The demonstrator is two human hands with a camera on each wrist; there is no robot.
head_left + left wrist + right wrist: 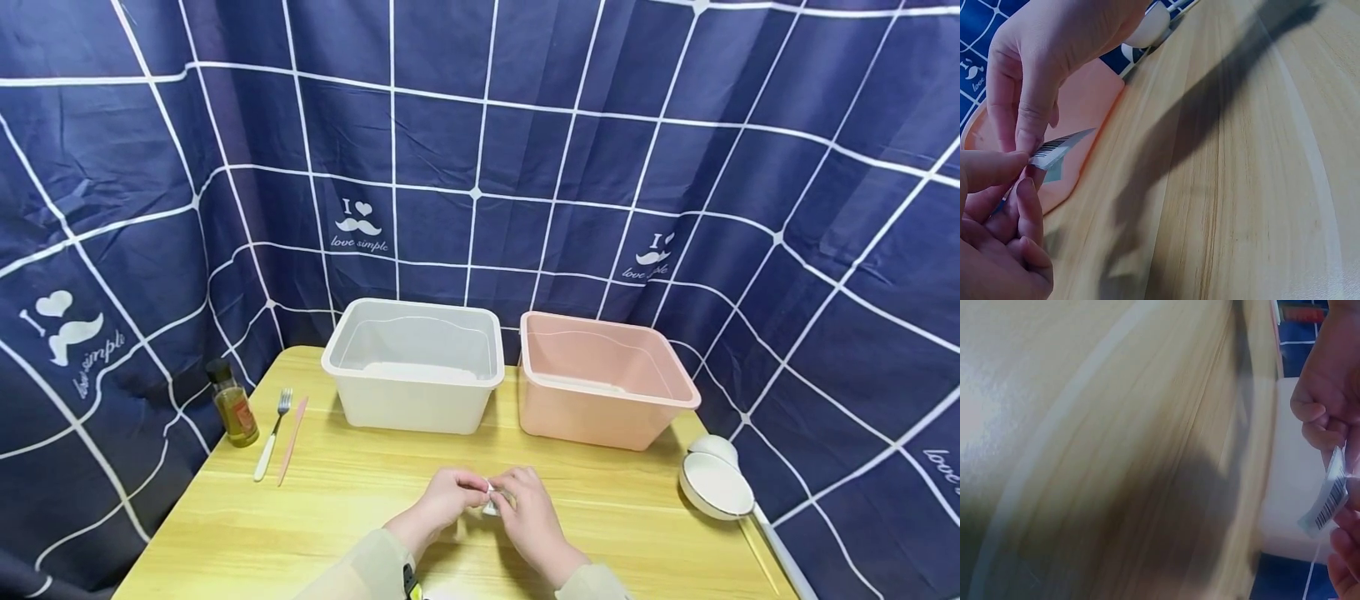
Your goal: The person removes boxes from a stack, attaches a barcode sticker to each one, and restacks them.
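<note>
Both hands meet over the front middle of the table. Between their fingertips is a small white strip (491, 507) printed with a barcode, perhaps a label or a little packet; its exact kind I cannot tell. My left hand (446, 504) pinches it from the left, thumb against the fingers. From the other side my right hand (527, 518) pinches it too. The left wrist view shows the barcoded strip (1057, 149) pointing away from the fingers, its other end hidden by them. In the right wrist view the strip (1329, 500) bends slightly.
Behind the hands stand a white bin (412, 404) and a pink bin (600, 421). At the left lie a fork (273, 437) and a pink knife (293, 442), beside a bottle (236, 406). White ladles (716, 485) rest at the right edge. A blue curtain (450, 142) surrounds the table.
</note>
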